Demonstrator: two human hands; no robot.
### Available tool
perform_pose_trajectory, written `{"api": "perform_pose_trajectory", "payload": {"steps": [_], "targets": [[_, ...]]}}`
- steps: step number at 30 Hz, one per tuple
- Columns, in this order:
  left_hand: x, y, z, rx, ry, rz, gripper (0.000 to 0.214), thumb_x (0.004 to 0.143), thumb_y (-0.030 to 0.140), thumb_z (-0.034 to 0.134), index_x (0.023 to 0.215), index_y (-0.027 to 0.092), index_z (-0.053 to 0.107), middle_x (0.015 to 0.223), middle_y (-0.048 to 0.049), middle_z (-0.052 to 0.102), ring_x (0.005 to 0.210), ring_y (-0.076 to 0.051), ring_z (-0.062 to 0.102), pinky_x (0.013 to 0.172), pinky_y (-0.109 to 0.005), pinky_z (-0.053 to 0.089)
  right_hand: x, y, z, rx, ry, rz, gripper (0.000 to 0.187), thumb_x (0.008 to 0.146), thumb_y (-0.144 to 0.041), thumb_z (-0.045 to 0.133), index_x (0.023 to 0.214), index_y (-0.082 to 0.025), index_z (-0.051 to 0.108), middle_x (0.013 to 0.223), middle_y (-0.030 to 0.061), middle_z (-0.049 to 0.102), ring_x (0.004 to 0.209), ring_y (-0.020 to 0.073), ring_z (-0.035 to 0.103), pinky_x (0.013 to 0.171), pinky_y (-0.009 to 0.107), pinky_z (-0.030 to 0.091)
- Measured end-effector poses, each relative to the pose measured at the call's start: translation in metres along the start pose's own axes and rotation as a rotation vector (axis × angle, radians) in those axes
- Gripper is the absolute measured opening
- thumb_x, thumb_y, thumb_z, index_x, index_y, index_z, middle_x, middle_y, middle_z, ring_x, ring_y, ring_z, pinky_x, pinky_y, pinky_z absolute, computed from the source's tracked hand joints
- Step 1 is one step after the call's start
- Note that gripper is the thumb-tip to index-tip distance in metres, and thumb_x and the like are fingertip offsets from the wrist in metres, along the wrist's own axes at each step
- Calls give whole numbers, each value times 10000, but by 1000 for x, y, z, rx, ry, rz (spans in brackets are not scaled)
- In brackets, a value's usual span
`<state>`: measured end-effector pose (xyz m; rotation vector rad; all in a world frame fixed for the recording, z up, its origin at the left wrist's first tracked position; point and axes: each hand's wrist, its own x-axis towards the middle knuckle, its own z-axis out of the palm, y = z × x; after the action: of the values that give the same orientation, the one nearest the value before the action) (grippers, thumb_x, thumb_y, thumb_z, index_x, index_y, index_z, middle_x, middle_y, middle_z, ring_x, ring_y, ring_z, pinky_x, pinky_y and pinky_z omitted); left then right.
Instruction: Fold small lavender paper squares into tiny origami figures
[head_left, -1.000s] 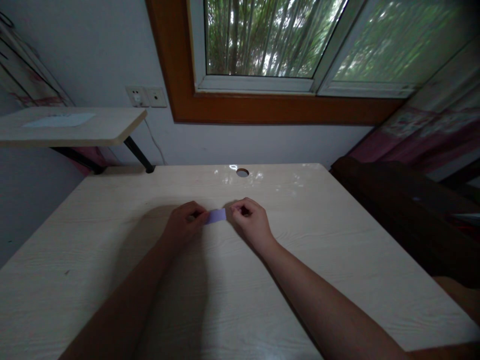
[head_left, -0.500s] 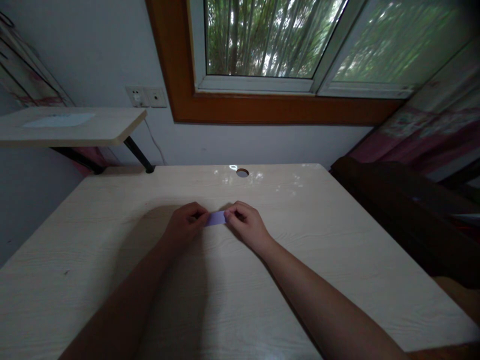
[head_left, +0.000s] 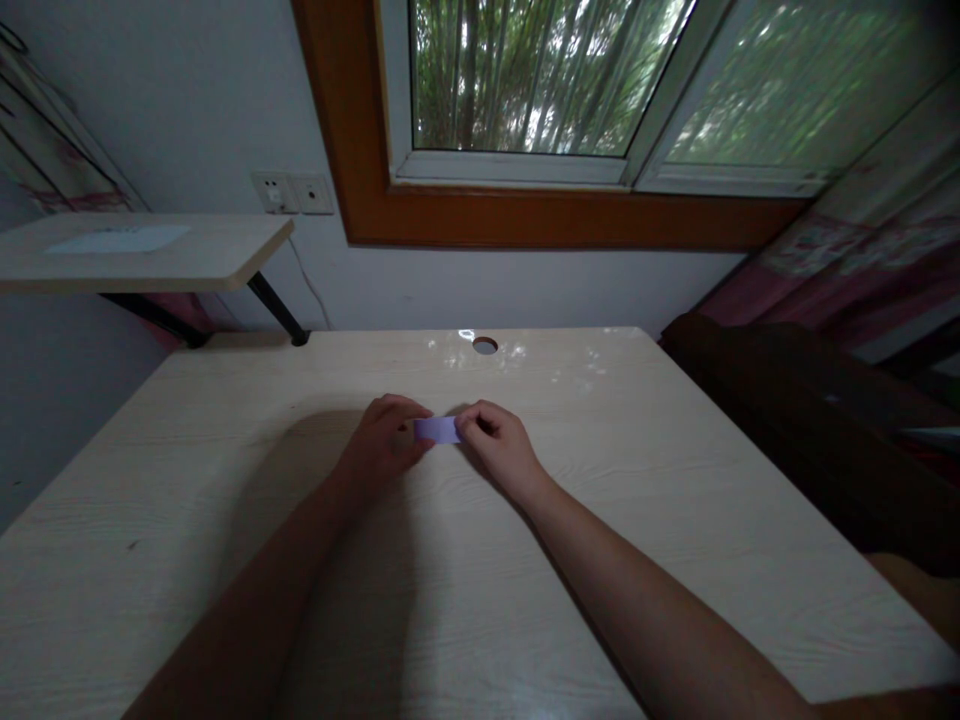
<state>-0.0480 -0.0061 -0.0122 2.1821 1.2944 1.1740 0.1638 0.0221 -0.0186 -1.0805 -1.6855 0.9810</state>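
A small strip of purple paper (head_left: 436,430) is held just over the desk, between my two hands. My right hand (head_left: 496,437) pinches its right end between thumb and forefinger. At the other end is my left hand (head_left: 384,437), its thumb and forefinger parted, one by the strip's upper edge and one by its lower edge. The strip's left end shows between those fingers. Whether they touch the edges is too small to tell. The right thumb covers part of the paper.
The pale wooden desk (head_left: 637,580) has a round cable hole (head_left: 485,345) near its back edge. A raised shelf (head_left: 225,255) on black legs stands at the back left, bearing a white sheet (head_left: 120,240). Behind are a wall socket (head_left: 275,193) and a window (head_left: 525,80).
My left thumb and forefinger have come apart from their pinch on the strip's left end, baring that end. The strip and my right hand have shifted slightly right.
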Motion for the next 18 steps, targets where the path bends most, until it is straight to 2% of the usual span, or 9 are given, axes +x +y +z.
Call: {"api": "perform_pose_trajectory", "payload": {"steps": [2, 4, 11, 15, 18], "targets": [[-1, 3, 2, 52, -80, 57, 380, 799, 312, 734, 1159, 246, 632, 1136, -76, 610, 1097, -239, 553, 973, -404, 469, -1, -3, -1, -15, -23, -23, 145, 836, -259, 585, 777, -181, 692, 746, 17, 640, 712, 158, 575, 669, 261, 440], [-3, 4, 3, 87, -108, 75, 436, 788, 314, 750, 1197, 255, 609, 1151, -76, 604, 1101, -247, 544, 990, -423, 454, -1, -5, -1, -30, -41, -36, 160, 845, -268, 584, 774, -183, 699, 731, 15, 634, 705, 156, 575, 664, 261, 441], [-3, 1, 3, 96, -79, 79, 347, 820, 273, 708, 1156, 247, 622, 1126, -69, 602, 1075, -230, 553, 980, -402, 462, -2, -6, -2, -13, -59, -31, 177, 857, -287, 596, 784, -186, 721, 736, 18, 654, 704, 157, 587, 664, 261, 443], [-3, 1, 3, 96, -84, 96, 466, 791, 324, 745, 1225, 247, 593, 1171, -80, 583, 1110, -242, 541, 998, -413, 456, -2, -4, -1, 13, -49, -21, 184, 857, -300, 605, 783, -183, 727, 725, 17, 657, 698, 158, 587, 653, 259, 438], [-3, 3, 3, 112, -103, 89, 462, 790, 297, 741, 1227, 251, 598, 1173, -79, 582, 1112, -242, 538, 1001, -416, 456, -2, -4, -1, 19, -51, -23, 183, 857, -299, 612, 779, -183, 730, 734, 20, 666, 708, 160, 594, 657, 260, 438]]}}
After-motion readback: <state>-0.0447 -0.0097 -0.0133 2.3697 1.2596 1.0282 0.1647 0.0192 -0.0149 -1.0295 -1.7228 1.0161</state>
